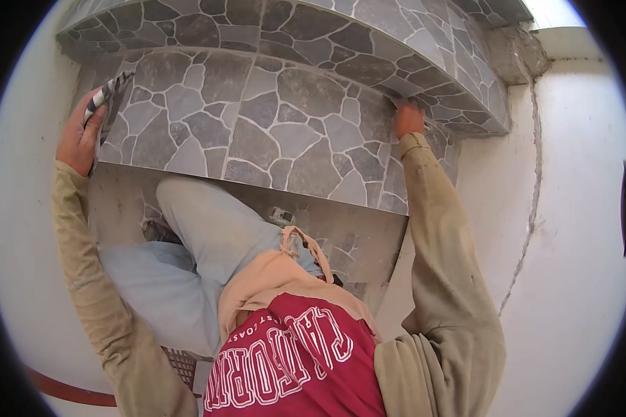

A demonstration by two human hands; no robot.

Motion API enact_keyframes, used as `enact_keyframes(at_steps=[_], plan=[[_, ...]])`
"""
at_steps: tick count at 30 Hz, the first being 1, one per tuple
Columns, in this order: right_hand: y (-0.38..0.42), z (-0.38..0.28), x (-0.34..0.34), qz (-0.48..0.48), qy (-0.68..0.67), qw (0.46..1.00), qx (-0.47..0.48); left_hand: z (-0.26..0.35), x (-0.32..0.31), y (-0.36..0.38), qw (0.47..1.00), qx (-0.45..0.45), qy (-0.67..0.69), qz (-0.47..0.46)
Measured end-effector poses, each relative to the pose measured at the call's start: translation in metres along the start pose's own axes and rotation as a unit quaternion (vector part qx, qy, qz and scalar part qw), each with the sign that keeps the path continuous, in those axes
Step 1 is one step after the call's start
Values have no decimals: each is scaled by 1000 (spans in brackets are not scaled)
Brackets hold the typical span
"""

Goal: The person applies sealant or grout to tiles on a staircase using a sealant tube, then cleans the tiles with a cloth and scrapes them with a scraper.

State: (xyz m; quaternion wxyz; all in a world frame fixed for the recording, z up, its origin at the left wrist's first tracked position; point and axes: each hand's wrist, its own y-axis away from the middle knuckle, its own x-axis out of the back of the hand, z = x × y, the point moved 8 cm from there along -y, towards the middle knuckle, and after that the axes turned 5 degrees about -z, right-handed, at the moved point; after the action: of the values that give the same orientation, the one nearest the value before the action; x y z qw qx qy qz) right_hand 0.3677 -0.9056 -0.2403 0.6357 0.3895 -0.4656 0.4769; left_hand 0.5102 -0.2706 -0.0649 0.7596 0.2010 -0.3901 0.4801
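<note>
My left hand [81, 137] is closed around a folded grey, black and white striped cloth [110, 97] at the left end of a stone-patterned step [285, 132]. Part of the cloth hangs below my fingers along the step's edge. At the right, my right hand [410, 119] reaches to the corner where the step meets the riser [341, 42] of the step above. Its fingers are bent and pressed together against the tile. A thin greyish edge shows by the fingertips, but I cannot make out what they hold.
White walls stand on both sides, the right one [570, 208] with a long vertical crack. Below the step, a small pale object [279, 216] lies near my knee. A brown plastic lattice piece [181, 365] shows at the lower left. Rough concrete [518, 52] is exposed at the upper right.
</note>
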Motion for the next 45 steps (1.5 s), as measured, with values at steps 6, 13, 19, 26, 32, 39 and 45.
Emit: enact_keyframes(at_steps=[6, 13, 19, 26, 32, 39, 45], plan=[[4, -4, 9, 53, -42, 998, 8, 11, -9, -8, 999, 27, -23, -40], [-4, 1, 10, -5, -18, 999, -39, 14, -31, -22, 996, 40, -30, -71], [6, -3, 13, 13, -16, 1000, -12, 19, -47, -20, 995, 22, -26, -93], [12, -11, 5, 8, 27, 1000, 13, 7, -48, -10, 997, -10, -7, -72], [4, -21, 4, 16, 18, 999, 48, -1, -56, -7, 985, 49, -114, -120], [-5, -29, 11, 14, 4, 1000, 23, -7, -97, -12, 977, 47, -39, -205], [-12, -31, 11, -48, 26, 999, 3, -10, -104, -21, 979, 38, -51, -195]])
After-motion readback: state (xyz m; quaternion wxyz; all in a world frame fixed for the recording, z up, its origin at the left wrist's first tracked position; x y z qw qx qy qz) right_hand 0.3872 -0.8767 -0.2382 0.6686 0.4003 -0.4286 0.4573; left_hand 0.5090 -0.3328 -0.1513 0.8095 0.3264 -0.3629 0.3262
